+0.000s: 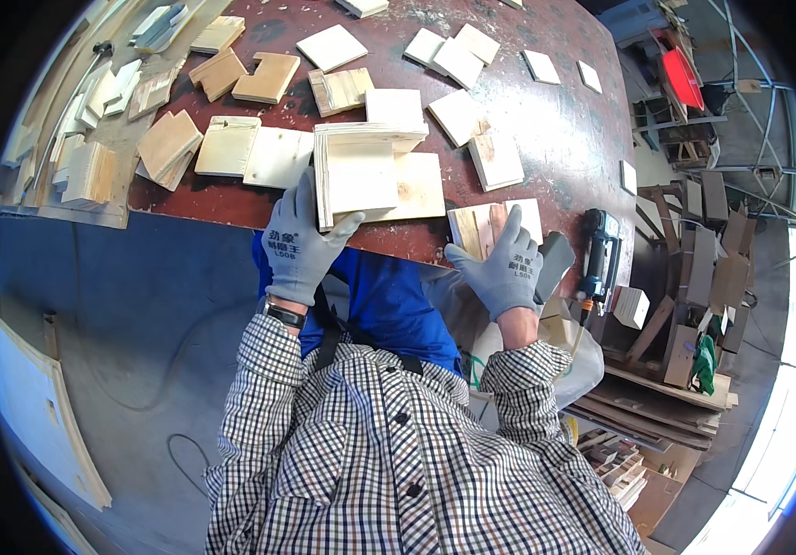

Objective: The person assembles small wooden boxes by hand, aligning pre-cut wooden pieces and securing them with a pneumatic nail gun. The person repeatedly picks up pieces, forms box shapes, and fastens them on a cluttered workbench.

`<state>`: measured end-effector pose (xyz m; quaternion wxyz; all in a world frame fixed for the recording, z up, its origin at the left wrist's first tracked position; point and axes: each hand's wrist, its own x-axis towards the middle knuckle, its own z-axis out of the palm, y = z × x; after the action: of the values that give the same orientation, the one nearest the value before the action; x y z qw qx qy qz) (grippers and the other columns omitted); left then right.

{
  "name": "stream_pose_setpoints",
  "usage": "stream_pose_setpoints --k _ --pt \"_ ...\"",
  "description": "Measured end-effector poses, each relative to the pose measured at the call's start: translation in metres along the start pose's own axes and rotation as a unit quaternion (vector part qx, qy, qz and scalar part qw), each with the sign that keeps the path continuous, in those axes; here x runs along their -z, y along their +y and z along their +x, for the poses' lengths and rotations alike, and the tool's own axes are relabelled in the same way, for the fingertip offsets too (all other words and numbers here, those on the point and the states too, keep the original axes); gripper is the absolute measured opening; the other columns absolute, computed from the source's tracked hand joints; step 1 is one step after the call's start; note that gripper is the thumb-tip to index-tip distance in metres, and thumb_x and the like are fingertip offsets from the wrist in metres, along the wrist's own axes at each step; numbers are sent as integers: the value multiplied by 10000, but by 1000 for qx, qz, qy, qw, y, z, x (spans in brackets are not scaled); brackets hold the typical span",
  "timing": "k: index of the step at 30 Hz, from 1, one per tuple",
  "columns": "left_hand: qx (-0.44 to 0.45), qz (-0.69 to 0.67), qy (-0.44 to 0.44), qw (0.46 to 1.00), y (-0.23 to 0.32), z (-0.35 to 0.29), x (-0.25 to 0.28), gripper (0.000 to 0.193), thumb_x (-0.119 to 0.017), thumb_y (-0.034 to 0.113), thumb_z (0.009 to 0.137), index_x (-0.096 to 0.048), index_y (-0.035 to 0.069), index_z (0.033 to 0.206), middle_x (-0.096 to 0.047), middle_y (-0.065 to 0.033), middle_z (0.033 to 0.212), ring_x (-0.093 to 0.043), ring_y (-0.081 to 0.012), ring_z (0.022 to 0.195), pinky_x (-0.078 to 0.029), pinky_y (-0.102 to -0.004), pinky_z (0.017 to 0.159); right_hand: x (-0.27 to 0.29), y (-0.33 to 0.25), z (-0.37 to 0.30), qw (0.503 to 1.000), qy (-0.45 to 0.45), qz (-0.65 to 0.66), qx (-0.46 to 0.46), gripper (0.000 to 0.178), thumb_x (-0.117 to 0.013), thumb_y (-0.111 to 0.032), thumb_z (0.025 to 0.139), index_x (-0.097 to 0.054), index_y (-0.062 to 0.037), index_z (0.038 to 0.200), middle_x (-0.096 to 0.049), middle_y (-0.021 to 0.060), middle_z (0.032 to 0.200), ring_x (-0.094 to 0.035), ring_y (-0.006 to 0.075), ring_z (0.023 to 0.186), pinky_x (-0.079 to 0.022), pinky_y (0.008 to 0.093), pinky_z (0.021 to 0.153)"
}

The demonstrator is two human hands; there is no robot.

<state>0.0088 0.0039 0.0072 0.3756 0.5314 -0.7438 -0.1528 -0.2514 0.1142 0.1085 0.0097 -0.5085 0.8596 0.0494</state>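
Observation:
My left hand [302, 242], in a grey glove, grips the near left corner of a pale wooden box-like assembly [361, 180]. Its fingers lie along the left side and the thumb reaches across the near edge. The assembly has upright boards on its left and far sides; a flat board [419, 185] lies beside it. My right hand [507, 265], gloved too, is spread at the table's near edge. Its thumb and index finger are apart and touch or hover over a striped wooden piece [477, 228]; contact is hard to tell.
Several small wooden boards [332, 48] lie scattered over the dark red table [564, 120]. A black nail gun [598, 252] with a hose sits at the right edge. Stacked wood pieces [91, 173] stand on the left bench, and wood scraps [694, 259] fill the right side.

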Motion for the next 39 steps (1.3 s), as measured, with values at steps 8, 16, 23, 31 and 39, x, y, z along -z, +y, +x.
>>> stream_pose_setpoints --k 8,16,23,31,39 --pt "-8 24 -8 1000 -1 2 0 864 -826 590 854 -562 5 1433 -672 -172 1208 -684 -353 1075 -596 -459 885 -1 -1 5 1000 0 -5 -4 1284 -818 -704 755 -267 85 1605 -613 250 1291 -612 381 1174 -437 517 1020" --pt "-15 26 -12 999 3 4 4 846 -815 574 874 -558 -10 1429 -668 -186 1207 -678 -378 1059 -587 -473 882 0 -3 8 1000 -17 -1 -17 1281 -827 -692 750 -272 92 1598 -638 231 1239 -624 367 1140 -422 525 1006" --pt "-19 17 0 1000 8 5 5 875 -820 601 861 -562 -16 1426 -674 -220 1199 -684 -402 1072 -584 -483 907 11 -2 13 999 -45 -8 -7 1232 -829 -645 754 -305 103 1579 -646 220 1250 -637 350 1147 -442 510 1007" --pt "-56 63 31 996 0 5 -2 934 -799 666 845 -557 -18 1433 -674 -203 1129 -702 -377 973 -612 -466 810 5 -5 18 999 -42 -25 -5 1162 -796 -591 768 -330 123 1557 -646 203 1231 -644 325 1117 -467 489 991" --pt "-50 42 23 998 0 5 -3 920 -780 669 864 -556 -23 1427 -675 -210 1124 -701 -381 981 -609 -474 821 10 -6 21 997 -69 -42 -22 1127 -797 -589 763 -365 119 1526 -647 199 1210 -654 316 1092 -477 481 967"
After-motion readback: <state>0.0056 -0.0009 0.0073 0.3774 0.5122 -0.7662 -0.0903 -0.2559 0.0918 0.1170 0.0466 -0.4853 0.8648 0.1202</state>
